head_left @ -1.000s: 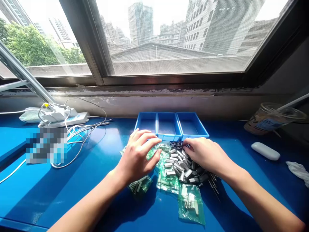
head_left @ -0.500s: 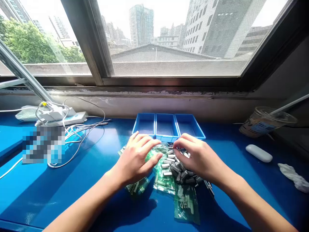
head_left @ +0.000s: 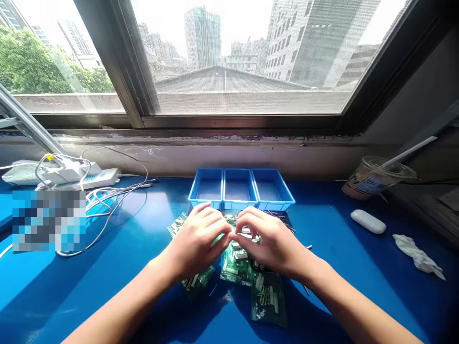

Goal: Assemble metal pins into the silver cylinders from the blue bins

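My left hand (head_left: 199, 239) and my right hand (head_left: 270, 239) meet fingertip to fingertip above a heap of small parts. Each hand is closed in a pinch; whatever lies between the fingers is hidden or too small to make out. Under them are small silver blocks (head_left: 241, 256), with much of the heap covered by my right hand. A green clear packet (head_left: 236, 274) lies beneath the parts, and another packet (head_left: 268, 301) with pale slim pieces sits nearer me. Part of a third packet (head_left: 197, 282) shows below my left hand.
Three joined blue bins (head_left: 240, 205) stand just beyond the hands. At the left are a white power strip (head_left: 103, 179) and tangled cables (head_left: 118, 210). To the right lie a plastic cup with a straw (head_left: 373, 179), a white case (head_left: 368, 221) and crumpled tissue (head_left: 418, 255).
My right hand has moved left from over the dark parts to meet my left hand. Both hands' fingers have gone from apart to pinched. The whole view has shifted slightly.
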The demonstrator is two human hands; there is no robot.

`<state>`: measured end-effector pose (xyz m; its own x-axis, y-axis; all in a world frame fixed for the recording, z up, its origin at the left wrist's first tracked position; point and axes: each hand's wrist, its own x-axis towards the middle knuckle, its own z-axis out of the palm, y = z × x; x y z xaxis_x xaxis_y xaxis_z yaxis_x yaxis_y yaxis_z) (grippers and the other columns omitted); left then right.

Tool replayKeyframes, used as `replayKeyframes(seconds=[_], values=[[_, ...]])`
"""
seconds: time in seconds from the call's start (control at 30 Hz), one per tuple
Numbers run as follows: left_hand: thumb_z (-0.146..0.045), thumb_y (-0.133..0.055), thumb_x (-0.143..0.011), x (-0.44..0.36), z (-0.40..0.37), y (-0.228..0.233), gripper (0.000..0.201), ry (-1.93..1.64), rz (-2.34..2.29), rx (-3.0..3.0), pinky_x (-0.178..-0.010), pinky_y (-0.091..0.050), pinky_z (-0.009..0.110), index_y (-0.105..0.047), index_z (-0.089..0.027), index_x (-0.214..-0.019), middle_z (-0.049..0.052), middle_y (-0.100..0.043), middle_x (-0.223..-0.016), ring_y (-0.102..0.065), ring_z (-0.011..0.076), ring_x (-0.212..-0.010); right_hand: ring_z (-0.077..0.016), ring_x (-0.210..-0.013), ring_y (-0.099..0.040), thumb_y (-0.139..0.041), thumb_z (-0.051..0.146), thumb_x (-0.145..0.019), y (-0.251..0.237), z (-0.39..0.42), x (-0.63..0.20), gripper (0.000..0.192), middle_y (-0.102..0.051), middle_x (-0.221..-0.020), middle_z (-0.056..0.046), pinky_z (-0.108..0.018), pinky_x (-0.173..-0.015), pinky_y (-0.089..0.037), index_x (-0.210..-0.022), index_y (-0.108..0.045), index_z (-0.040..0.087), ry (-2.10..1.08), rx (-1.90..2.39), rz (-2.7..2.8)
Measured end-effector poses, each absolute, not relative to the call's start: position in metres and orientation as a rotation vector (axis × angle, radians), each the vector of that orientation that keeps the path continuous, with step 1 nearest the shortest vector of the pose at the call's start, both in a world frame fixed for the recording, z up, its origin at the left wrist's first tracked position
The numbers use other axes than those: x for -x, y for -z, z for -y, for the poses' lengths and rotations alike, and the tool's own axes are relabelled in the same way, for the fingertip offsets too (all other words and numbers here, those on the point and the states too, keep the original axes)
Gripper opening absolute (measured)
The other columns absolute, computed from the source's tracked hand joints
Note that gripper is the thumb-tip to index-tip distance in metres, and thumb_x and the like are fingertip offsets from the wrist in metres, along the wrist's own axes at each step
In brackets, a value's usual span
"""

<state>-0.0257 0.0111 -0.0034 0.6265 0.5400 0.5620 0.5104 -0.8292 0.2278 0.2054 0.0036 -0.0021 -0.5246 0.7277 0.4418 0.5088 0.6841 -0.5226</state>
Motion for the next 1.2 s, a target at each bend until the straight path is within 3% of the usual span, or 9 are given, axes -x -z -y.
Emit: replayKeyframes(seconds=[0.1, 0.3, 0.57, 0.73, 0.93, 1.1, 1.2], values=[[-0.020, -0.058, -0.106, 0.028, -0.013, 0.002, 0.012, -1.165, -0.914, -2.766, -0.103, -0.049, 0.043, -0.063, -0.019, -0.095, 0.001, -0.071, -0.090, -0.065, 0.0174, -0.089, -0.0160, -0.085, -0.061, -0.058, 0.035, -0.107, -0.006, -0.005, -0.207, 0.018, -0.070, -0.098, -0.003, -0.029, -0.076, -0.046, -0.099, -0.068, 0.021, -0.709, 1.022, 2.148], [-0.016, -0.065, -0.102, 0.030, -0.016, 0.000, 0.005, -1.356, -0.849, -2.764, -0.097, -0.052, 0.040, -0.064, -0.018, -0.098, 0.002, -0.072, -0.091, -0.066, 0.0173, -0.088, -0.0128, -0.071, -0.052, -0.053, 0.048, -0.109, -0.016, -0.008, -0.206, 0.038, -0.064, -0.081, 0.000, -0.027, -0.066, -0.041, -0.088, -0.066, 0.019, -1.134, 1.046, 1.912], [-0.015, -0.068, -0.100, 0.029, -0.017, 0.004, 0.004, -1.363, -0.784, -2.769, -0.096, -0.053, 0.041, -0.065, -0.017, -0.101, 0.004, -0.073, -0.095, -0.067, 0.0196, -0.092, -0.0114, -0.067, -0.049, -0.060, 0.049, -0.105, -0.013, -0.004, -0.201, 0.035, -0.057, -0.074, 0.003, -0.026, -0.063, -0.039, -0.088, -0.066, 0.019, -1.233, 1.013, 1.795], [-0.027, -0.060, -0.107, 0.033, -0.017, 0.002, 0.016, -1.310, -0.827, -2.750, -0.098, -0.051, 0.042, -0.066, -0.017, -0.117, 0.009, -0.073, -0.112, -0.067, 0.0230, -0.105, -0.0113, -0.067, -0.052, -0.071, 0.043, -0.098, -0.010, -0.010, -0.210, 0.025, -0.062, -0.079, 0.002, -0.026, -0.064, -0.042, -0.092, -0.070, 0.019, -1.282, 0.975, 1.637], [-0.035, -0.051, -0.110, 0.039, -0.017, -0.001, 0.026, -1.315, -0.852, -2.693, -0.098, -0.050, 0.042, -0.068, -0.016, -0.116, 0.009, -0.073, -0.114, -0.066, 0.0236, -0.108, -0.0104, -0.057, -0.052, -0.082, 0.038, -0.083, -0.029, -0.021, -0.244, 0.021, -0.063, -0.075, 0.000, -0.025, -0.055, -0.037, -0.077, -0.073, 0.020, -1.567, 0.679, 1.236], [-0.033, -0.052, -0.110, 0.039, -0.017, -0.001, 0.024, -1.276, -0.862, -2.696, -0.098, -0.049, 0.041, -0.069, -0.017, -0.115, 0.008, -0.073, -0.113, -0.066, 0.0233, -0.107, -0.0090, -0.052, -0.048, -0.081, 0.035, -0.077, -0.039, -0.032, -0.273, 0.030, -0.052, -0.063, 0.000, -0.022, -0.049, -0.030, -0.063, -0.063, 0.016, -1.485, 0.941, 1.192], [-0.033, -0.053, -0.109, 0.040, -0.018, -0.002, 0.023, -1.255, -0.888, -2.705, -0.096, -0.050, 0.041, -0.069, -0.017, -0.113, 0.008, -0.073, -0.111, -0.066, 0.0234, -0.105, -0.0087, -0.052, -0.047, -0.082, 0.038, -0.075, -0.037, -0.041, -0.284, 0.027, -0.056, -0.067, 0.000, -0.021, -0.046, -0.030, -0.073, -0.066, 0.017, -1.421, 1.070, 1.061]])
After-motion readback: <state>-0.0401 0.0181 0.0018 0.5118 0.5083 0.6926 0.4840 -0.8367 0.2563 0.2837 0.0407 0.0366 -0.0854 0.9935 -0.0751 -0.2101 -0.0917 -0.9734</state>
